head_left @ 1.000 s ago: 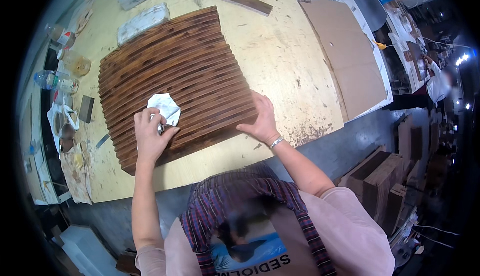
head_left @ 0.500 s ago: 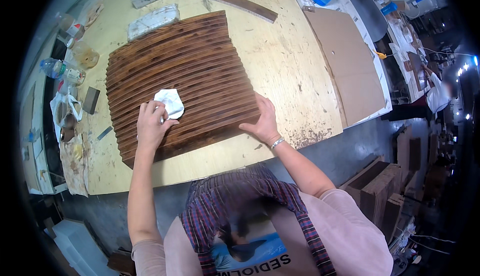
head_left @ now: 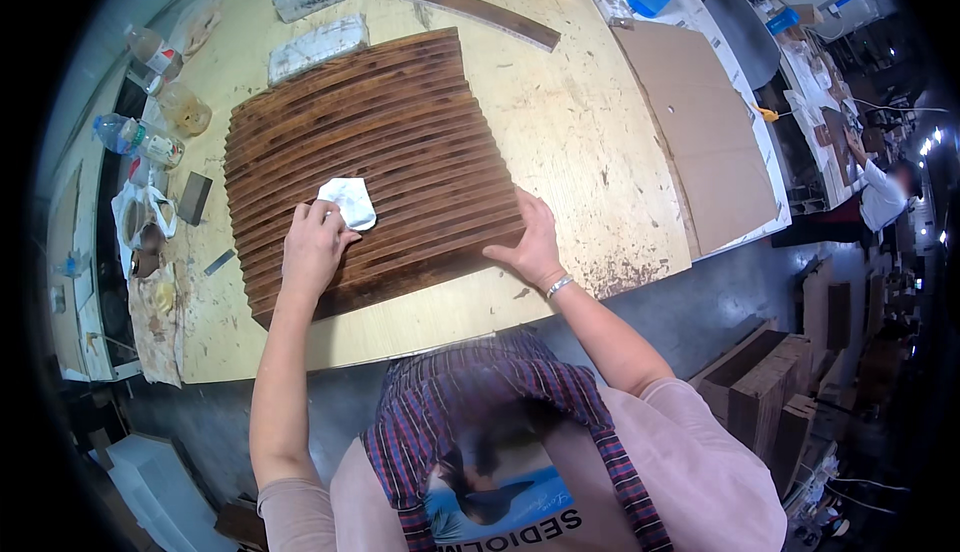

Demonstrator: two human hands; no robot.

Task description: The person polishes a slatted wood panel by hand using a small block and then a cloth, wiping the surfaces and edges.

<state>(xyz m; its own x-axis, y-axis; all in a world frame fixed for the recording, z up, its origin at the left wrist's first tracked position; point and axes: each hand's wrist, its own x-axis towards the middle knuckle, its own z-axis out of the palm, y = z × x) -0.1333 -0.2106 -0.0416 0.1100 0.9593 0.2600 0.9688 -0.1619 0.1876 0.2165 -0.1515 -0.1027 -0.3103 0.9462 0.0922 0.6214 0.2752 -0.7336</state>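
A dark brown wooden panel with ridges running across it (head_left: pixel 390 132) lies flat on the pale worktable. On its lower left part, my left hand (head_left: pixel 315 245) pinches a folded white piece of cloth or paper (head_left: pixel 348 203) between thumb and fingers, pressed against the ridges. At the panel's right edge is my right hand (head_left: pixel 532 242), its thumb over the top near the front corner and its fingers along the side, gripping the edge.
Two whitish blocks (head_left: pixel 318 49) sit behind the panel, beside a long wooden strip (head_left: pixel 465 12). Several bottles (head_left: pixel 180 107) line the left side. Brown cardboard (head_left: pixel 690 132) covers the right side. Another person (head_left: pixel 882 197) works far right.
The whole view has shifted slightly, with the table appearing a little further right. My left hand and the white piece stay at nearly the same spot; my right hand keeps its hold.
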